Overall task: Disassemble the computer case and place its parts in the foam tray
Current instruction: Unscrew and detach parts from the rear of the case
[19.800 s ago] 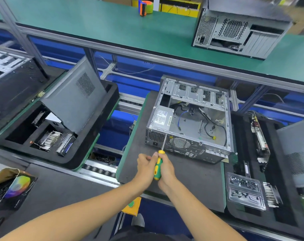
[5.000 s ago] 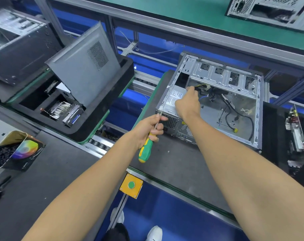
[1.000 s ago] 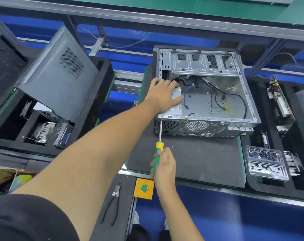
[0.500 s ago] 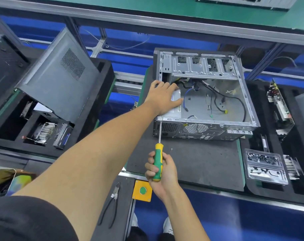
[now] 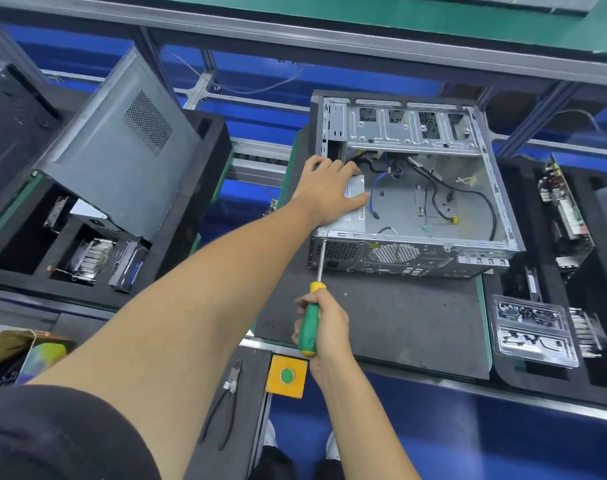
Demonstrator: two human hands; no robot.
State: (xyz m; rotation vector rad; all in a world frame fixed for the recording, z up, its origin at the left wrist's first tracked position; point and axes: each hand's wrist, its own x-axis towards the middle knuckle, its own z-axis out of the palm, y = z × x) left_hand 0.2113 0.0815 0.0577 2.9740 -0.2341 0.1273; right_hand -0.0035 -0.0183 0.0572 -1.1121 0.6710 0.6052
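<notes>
Dark mat [image 5: 399, 317], opened silver computer case [image 5: 416, 188] on side, loose cables [image 5: 444, 199] inside

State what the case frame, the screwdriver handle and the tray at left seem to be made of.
Case frame: bare sheet metal, likely steel; grey sheen, punched holes. Screwdriver handle: smooth plastic or rubber, green and yellow. Tray: matte black foam, thick cut walls.

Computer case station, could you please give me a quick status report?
Left hand flat on power supply. Right hand grips screwdriver, tip at computer case rear corner. Nothing blocking.
</notes>
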